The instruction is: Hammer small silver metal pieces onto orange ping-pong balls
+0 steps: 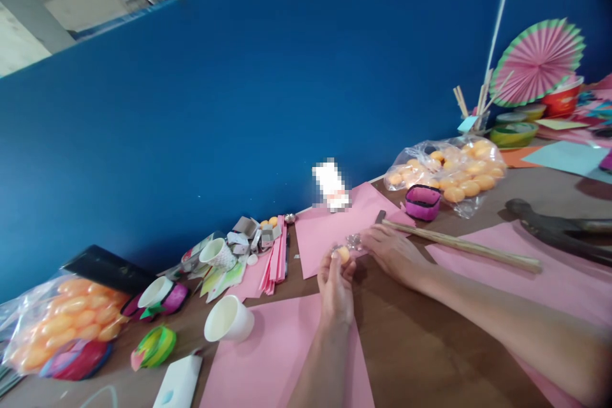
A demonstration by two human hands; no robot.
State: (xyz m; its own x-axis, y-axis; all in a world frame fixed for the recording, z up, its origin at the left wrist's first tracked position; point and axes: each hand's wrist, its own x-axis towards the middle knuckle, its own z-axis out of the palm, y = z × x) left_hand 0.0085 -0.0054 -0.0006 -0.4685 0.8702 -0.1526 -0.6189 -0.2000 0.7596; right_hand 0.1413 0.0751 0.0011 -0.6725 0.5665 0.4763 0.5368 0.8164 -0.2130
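My left hand [337,284] is closed around a small orange ball [343,254], pinched near the thumb and fingertips. Just right of it, my right hand [389,254] reaches in palm down, its fingertips at a small shiny silvery item [354,242] whose details are blurred. Both hands are over the brown table beside a pink sheet [318,236]. A dark-tipped wooden stick [468,247] lies beyond my right forearm. Another pink sheet [268,357] extends beneath my left forearm.
A white cup [229,320] lies tilted at left, near a white box [178,382] and green rings [155,346]. Bags of orange balls [71,315] stand left and right. A magenta ring [422,202], dark hammer-like tool [549,223] and paper fan [538,64] are at right.
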